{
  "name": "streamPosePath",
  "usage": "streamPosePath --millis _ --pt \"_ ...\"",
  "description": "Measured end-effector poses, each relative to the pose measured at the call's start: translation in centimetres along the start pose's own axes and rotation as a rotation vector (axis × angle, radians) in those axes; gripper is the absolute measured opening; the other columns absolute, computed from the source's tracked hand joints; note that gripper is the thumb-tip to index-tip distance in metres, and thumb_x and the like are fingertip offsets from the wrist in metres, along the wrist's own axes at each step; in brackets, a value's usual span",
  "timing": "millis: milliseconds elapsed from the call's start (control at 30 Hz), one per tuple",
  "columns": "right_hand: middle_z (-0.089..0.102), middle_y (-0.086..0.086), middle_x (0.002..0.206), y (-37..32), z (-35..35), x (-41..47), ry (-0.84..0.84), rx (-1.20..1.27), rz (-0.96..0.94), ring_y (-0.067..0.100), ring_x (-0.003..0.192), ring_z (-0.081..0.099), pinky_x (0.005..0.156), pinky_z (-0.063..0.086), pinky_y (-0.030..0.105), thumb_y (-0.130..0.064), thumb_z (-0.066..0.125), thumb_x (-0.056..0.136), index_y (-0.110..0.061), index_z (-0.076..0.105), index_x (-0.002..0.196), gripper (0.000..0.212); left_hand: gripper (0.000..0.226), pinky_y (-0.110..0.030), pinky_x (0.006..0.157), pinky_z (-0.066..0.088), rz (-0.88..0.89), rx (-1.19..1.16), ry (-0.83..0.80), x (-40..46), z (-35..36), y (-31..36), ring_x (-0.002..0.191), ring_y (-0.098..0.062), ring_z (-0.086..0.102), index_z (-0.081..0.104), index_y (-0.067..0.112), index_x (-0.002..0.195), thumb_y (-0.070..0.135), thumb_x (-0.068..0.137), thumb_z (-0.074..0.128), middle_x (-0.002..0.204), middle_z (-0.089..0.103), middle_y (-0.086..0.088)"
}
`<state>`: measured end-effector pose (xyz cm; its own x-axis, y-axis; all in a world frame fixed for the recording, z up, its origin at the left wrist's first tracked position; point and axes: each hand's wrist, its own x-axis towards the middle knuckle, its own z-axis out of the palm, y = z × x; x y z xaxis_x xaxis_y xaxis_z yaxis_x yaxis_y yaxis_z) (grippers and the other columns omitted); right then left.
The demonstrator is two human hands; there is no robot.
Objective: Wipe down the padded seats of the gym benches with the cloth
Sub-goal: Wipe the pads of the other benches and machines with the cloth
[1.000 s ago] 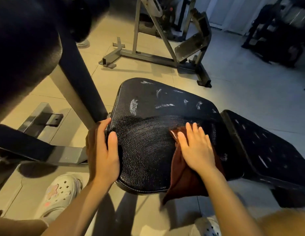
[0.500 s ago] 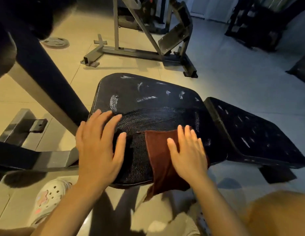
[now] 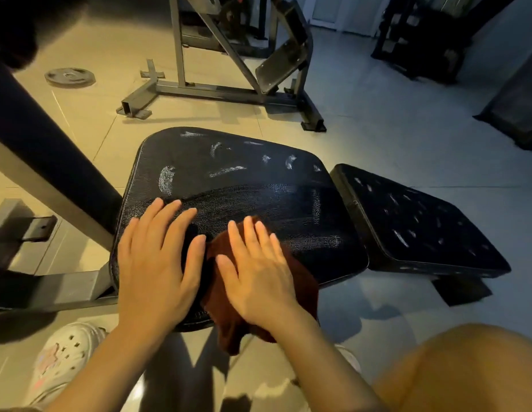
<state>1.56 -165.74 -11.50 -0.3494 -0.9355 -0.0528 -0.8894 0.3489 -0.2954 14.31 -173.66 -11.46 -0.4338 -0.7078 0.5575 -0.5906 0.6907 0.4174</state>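
Note:
A black padded seat (image 3: 244,185) of a gym bench fills the middle of the view, with white smears across its far half and a darker band nearer me. My right hand (image 3: 256,275) lies flat, fingers straight, pressing a dark red cloth (image 3: 229,322) onto the seat's near edge; part of the cloth hangs off the front. My left hand (image 3: 155,263) rests flat on the seat's near left part, fingers spread, its thumb close to the cloth. A second black pad (image 3: 413,224) with white flecks adjoins the seat on the right.
A slanted padded post and metal frame (image 3: 51,173) stand at the left. Another machine's steel frame (image 3: 229,90) is on the tiled floor beyond the seat, and a weight plate (image 3: 70,77) lies at far left. My white shoe (image 3: 62,358) is below left, my knee at lower right.
My right hand has slid the cloth leftward along the seat's near edge. My left hand moved from the seat's left rim onto its top and now lies flat beside the cloth.

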Motion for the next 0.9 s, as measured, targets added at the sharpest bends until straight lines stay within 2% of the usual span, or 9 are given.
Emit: streamPosePath --millis 67,133,233,300,400,533,733,900 --pt "-0.011 -0.003 0.163 1.4 -0.4 0.1 -0.002 0.036 0.001 0.014 0.149 -0.015 0.120 -0.014 0.037 -0.065 0.006 0.093 -0.026 -0.005 0.155 0.075 0.043 -0.053 0.112 0.027 0.007 0.009 -0.006 -0.1 0.0 0.0 0.138 -0.028 0.038 0.059 0.011 0.129 0.034 0.095 0.045 0.137 0.054 -0.011" --pt "-0.014 -0.007 0.161 4.2 -0.8 -0.3 0.037 0.030 0.138 0.011 0.148 -0.016 0.119 -0.013 0.033 -0.065 0.019 0.097 -0.026 -0.008 0.155 0.075 0.043 -0.054 0.111 0.029 0.017 0.021 0.000 -0.2 0.1 -0.1 0.137 -0.029 0.038 0.060 0.010 0.127 0.034 0.095 0.045 0.136 0.055 -0.011" --pt "-0.012 -0.002 0.163 8.1 -1.5 -1.4 0.124 0.008 0.387 0.011 0.148 -0.014 0.117 -0.011 0.030 -0.064 0.019 0.097 -0.022 -0.009 0.154 0.077 0.042 -0.056 0.107 0.032 0.002 0.014 0.010 0.0 0.2 -0.1 0.135 -0.030 0.040 0.060 0.010 0.126 0.035 0.095 0.044 0.133 0.056 -0.011" --pt "-0.010 0.001 0.163 8.8 -1.6 -1.6 0.135 0.036 0.445 0.013 0.149 -0.013 0.117 -0.011 0.030 -0.060 0.020 0.098 -0.019 -0.008 0.155 0.076 0.042 -0.055 0.106 0.033 -0.014 0.015 0.010 0.2 0.3 0.0 0.135 -0.030 0.041 0.061 0.010 0.125 0.035 0.096 0.044 0.132 0.057 -0.011" --pt "-0.016 -0.001 0.161 6.5 -1.2 -2.5 0.148 0.086 0.417 0.011 0.147 -0.018 0.117 -0.014 0.028 -0.055 0.018 0.100 -0.018 -0.009 0.154 0.071 0.043 -0.055 0.105 0.034 -0.003 0.018 0.004 0.0 0.3 -0.1 0.134 -0.031 0.042 0.061 0.010 0.125 0.036 0.096 0.043 0.132 0.057 -0.012" --pt "-0.025 -0.012 0.150 3.7 -0.2 -4.7 0.126 0.097 0.279 0.003 0.141 -0.025 0.113 -0.018 0.024 -0.070 0.000 0.087 -0.025 -0.015 0.151 0.080 0.041 -0.056 0.105 0.035 0.021 0.032 0.002 0.1 0.3 0.0 0.134 -0.032 0.042 0.061 0.010 0.125 0.034 0.096 0.045 0.132 0.057 -0.012" --pt "-0.003 0.006 0.164 9.7 -2.5 -1.4 0.116 0.065 0.515 0.016 0.150 -0.005 0.120 -0.005 0.032 -0.059 0.021 0.099 -0.012 -0.001 0.156 0.077 0.041 -0.053 0.106 0.033 0.031 0.032 -0.009 -0.3 0.1 -0.2 0.134 -0.031 0.042 0.060 0.010 0.126 0.035 0.097 0.044 0.130 0.057 -0.011" --pt "-0.004 0.006 0.164 6.7 -1.9 -3.1 0.131 0.090 0.507 0.017 0.150 -0.007 0.120 -0.006 0.032 -0.049 0.024 0.103 -0.011 -0.001 0.156 0.070 0.042 -0.053 0.106 0.033 0.015 0.026 -0.011 -0.1 0.2 -0.1 0.133 -0.030 0.043 0.061 0.010 0.123 0.036 0.096 0.043 0.130 0.058 -0.011"
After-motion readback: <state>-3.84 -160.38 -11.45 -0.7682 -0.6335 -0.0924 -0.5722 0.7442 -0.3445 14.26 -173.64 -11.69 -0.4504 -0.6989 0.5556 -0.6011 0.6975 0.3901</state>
